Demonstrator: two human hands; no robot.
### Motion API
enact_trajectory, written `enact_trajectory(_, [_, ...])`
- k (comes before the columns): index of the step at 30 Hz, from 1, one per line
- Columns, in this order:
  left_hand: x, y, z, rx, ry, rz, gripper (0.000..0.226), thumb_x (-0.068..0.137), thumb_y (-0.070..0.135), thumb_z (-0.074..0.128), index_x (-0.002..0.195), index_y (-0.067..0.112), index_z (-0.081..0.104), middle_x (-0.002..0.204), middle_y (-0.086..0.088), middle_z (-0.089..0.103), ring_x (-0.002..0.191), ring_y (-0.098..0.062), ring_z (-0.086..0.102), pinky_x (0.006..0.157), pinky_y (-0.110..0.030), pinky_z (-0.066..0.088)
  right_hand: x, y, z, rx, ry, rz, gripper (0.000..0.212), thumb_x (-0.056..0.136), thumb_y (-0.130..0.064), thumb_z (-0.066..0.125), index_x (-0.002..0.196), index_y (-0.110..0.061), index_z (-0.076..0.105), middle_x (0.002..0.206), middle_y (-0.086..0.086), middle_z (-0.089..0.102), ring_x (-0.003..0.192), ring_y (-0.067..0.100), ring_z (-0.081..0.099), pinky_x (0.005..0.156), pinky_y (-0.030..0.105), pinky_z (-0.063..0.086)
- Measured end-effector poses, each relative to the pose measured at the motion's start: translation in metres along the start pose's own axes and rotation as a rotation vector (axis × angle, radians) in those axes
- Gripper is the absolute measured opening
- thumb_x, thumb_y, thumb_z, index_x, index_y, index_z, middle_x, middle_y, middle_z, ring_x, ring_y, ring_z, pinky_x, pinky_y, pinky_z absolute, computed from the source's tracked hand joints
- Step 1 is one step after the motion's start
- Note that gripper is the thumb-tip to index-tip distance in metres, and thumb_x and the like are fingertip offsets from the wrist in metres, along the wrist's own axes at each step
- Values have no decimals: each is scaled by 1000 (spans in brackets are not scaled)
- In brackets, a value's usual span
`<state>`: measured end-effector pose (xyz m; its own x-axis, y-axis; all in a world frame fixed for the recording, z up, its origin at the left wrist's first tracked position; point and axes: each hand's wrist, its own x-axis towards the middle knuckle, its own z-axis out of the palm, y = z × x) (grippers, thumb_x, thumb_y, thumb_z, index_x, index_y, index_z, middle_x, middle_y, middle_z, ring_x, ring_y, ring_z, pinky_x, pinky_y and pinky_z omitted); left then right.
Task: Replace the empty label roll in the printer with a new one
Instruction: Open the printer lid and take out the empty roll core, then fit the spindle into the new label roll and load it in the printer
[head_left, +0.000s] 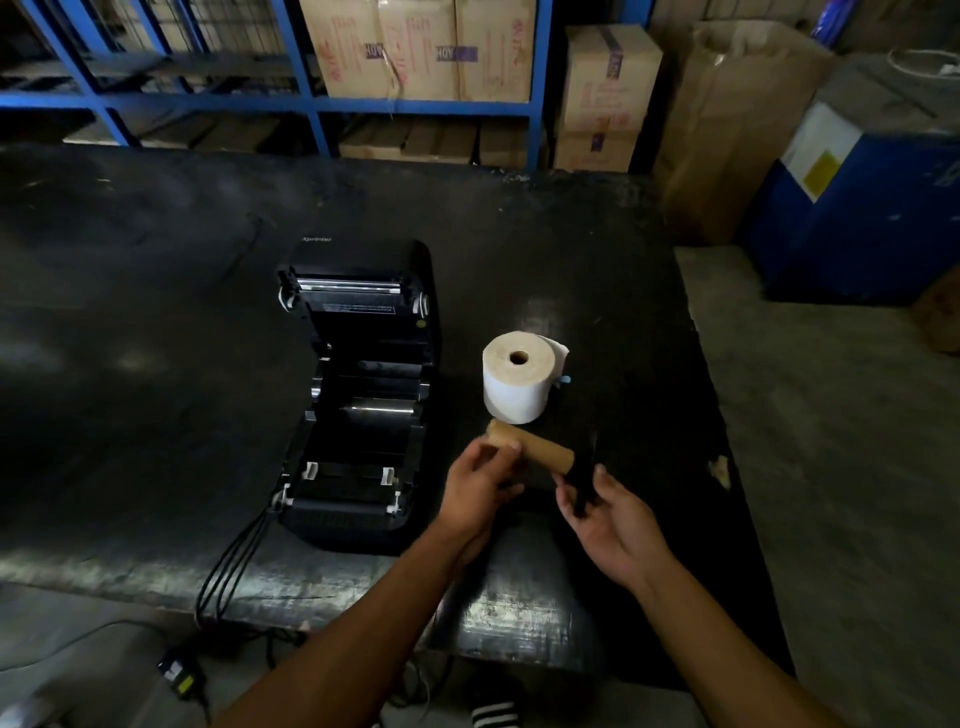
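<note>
A black label printer (358, 395) stands on the dark table (156, 260) with its lid tipped open and its roll bay bare. To its right a full white label roll (517, 382) stands on end. Just in front of that roll, my left hand (480, 486) grips the left end of an empty brown cardboard core (540, 449). My right hand (608, 512) holds a black spindle piece (584, 480) at the core's right end. Both hands hover above the table, right of the printer.
Black cables (234, 561) run from the printer's front left over the table edge to a power adapter (179, 673) on the floor. Blue shelving (311, 104) with cardboard boxes (415, 47) stands behind the table. More boxes and a blue box (862, 208) sit to the right.
</note>
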<state>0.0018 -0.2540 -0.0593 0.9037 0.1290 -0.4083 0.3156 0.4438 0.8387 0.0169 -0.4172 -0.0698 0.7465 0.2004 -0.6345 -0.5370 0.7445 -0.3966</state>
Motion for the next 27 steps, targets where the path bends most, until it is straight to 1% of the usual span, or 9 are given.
enact_trajectory(3, [6, 20, -1, -101, 131, 83, 4, 98, 15, 56, 96, 14, 59, 87, -6, 66, 78, -14, 65, 69, -28, 51, 1, -5, -8, 68, 25, 11, 13, 97, -9, 48, 89, -7, 58, 99, 19, 62, 93, 31, 63, 71, 34, 59])
enact_trajectory(5, [11, 37, -4, -84, 259, 189, 7, 99, 17, 55, 94, 16, 60, 81, -3, 63, 73, -13, 61, 66, -28, 51, 2, -11, -16, 82, 49, 7, 13, 97, -9, 47, 90, -7, 58, 100, 19, 62, 93, 30, 62, 80, 35, 55])
enact_trajectory(9, [22, 56, -13, 248, 427, 287, 14, 94, 33, 62, 102, 22, 65, 84, 0, 67, 78, -15, 63, 75, -36, 54, 3, -21, -31, 99, 112, -12, 14, 98, -8, 46, 90, -6, 57, 100, 19, 61, 93, 30, 61, 83, 36, 49])
enact_trajectory(12, [22, 43, -13, 685, 284, 177, 30, 90, 41, 65, 107, 17, 71, 93, -5, 74, 88, -22, 70, 79, -36, 55, 4, -24, -37, 105, 152, -29, 17, 98, -8, 45, 87, -7, 57, 95, 17, 61, 89, 30, 61, 81, 35, 49])
enact_trajectory(14, [17, 23, -10, 913, 179, 115, 30, 89, 42, 65, 102, 16, 74, 93, -6, 76, 91, -23, 71, 75, -29, 50, 5, -26, -40, 107, 166, -34, 17, 98, -8, 46, 87, -6, 58, 95, 17, 62, 88, 30, 61, 81, 35, 49])
enact_trajectory(16, [12, 2, -5, 1097, 129, 93, 32, 89, 41, 65, 95, 11, 75, 94, -10, 76, 94, -26, 71, 75, -29, 48, 6, -27, -42, 105, 171, -36, 16, 98, -8, 46, 87, -6, 58, 95, 17, 62, 89, 31, 61, 81, 35, 49])
enact_trajectory(20, [4, -19, 6, 1268, 135, 78, 33, 92, 38, 57, 105, 9, 65, 112, -19, 69, 107, -40, 62, 87, -41, 48, 5, -27, -45, 99, 180, -34, 13, 98, -7, 47, 90, -5, 57, 97, 19, 61, 89, 31, 61, 83, 36, 49])
enact_trajectory(23, [1, -22, 9, 1449, 57, 172, 30, 95, 31, 54, 111, 6, 58, 117, -21, 61, 109, -42, 58, 90, -50, 49, 3, -28, -47, 108, 185, -31, 11, 98, -7, 47, 93, -4, 56, 98, 19, 61, 90, 31, 61, 94, 36, 45])
enact_trajectory(27, [5, -23, 5, 1692, -4, 223, 37, 99, 37, 48, 123, 9, 52, 127, -18, 53, 113, -38, 52, 95, -47, 44, 0, -29, -47, 109, 175, -26, 13, 98, -8, 46, 92, -3, 57, 97, 19, 61, 90, 30, 61, 95, 36, 45])
